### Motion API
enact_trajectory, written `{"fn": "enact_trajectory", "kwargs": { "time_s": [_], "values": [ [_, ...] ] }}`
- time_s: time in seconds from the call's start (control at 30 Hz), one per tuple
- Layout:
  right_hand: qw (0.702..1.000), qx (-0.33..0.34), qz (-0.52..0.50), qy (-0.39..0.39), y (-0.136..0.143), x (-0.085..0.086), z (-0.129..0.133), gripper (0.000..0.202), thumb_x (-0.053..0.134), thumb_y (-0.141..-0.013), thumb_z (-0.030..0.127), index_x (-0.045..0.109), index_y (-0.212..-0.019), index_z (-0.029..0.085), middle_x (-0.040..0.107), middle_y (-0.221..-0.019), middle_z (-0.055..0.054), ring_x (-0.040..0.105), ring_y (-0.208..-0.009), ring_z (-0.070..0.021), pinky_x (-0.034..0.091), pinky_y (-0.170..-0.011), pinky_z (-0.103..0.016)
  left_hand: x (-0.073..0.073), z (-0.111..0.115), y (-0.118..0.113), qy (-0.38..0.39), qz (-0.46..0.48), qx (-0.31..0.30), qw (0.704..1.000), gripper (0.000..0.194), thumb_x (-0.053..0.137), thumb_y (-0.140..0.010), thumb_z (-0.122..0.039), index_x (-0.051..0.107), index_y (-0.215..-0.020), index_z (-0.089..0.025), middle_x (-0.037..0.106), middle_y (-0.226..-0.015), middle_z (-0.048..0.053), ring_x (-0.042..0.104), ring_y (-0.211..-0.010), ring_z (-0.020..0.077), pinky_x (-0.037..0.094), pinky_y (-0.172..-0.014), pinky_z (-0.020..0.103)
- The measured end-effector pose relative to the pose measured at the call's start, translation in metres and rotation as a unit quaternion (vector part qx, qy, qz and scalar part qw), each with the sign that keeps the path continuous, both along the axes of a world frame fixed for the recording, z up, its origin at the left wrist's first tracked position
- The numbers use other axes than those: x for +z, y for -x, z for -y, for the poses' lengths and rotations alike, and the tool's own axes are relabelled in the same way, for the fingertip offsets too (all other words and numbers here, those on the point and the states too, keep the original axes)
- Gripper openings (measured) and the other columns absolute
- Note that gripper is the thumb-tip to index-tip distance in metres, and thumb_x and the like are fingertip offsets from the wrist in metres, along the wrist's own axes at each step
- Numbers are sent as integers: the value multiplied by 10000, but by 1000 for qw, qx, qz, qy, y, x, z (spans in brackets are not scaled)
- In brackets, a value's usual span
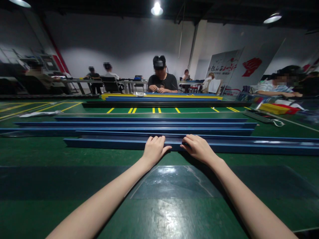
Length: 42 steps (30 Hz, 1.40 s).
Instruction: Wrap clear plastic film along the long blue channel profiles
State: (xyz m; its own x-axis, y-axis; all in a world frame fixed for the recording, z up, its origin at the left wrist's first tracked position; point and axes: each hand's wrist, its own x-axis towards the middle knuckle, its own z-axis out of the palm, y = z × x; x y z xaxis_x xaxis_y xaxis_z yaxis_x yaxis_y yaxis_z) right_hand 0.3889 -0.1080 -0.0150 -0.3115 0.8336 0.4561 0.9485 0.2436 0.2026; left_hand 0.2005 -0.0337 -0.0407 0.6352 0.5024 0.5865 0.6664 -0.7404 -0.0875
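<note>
To handle the nearest blue channel (112,144) well, we should hold both hands level and press evenly, sparing its thin edges. It lies left to right across the green table (74,156), between the clear sheet (171,186) and the farther blue channels (149,125). Our left hand (155,150) touches it, fingers bent, thumb spread rightward; our right hand (197,148) curls narrower over it. We cannot tell whether either grips.

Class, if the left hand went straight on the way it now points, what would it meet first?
The nearest blue rail, which the left hand already seems to touch; beyond it probably the next blue rail, though one view leaves depth unclear.
</note>
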Motion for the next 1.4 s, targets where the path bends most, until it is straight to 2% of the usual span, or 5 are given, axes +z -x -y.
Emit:
{"fn": "enact_trajectory", "kwargs": {
  "time_s": [1.4],
  "values": [
    [999, -12, -36, 33, 3, 5, 3, 207, 401, -844, 322, 552, -804, 186, 576, -799, -48, 507, -733, -147, 352, -583, -230, 2, 2, 1, 1, -11, 5, 1000, 335, 429, -803, -486, 500, -803, -158, 598, -722, 46, 532, -706, 191, 314, -641, 303]
  ]
}}
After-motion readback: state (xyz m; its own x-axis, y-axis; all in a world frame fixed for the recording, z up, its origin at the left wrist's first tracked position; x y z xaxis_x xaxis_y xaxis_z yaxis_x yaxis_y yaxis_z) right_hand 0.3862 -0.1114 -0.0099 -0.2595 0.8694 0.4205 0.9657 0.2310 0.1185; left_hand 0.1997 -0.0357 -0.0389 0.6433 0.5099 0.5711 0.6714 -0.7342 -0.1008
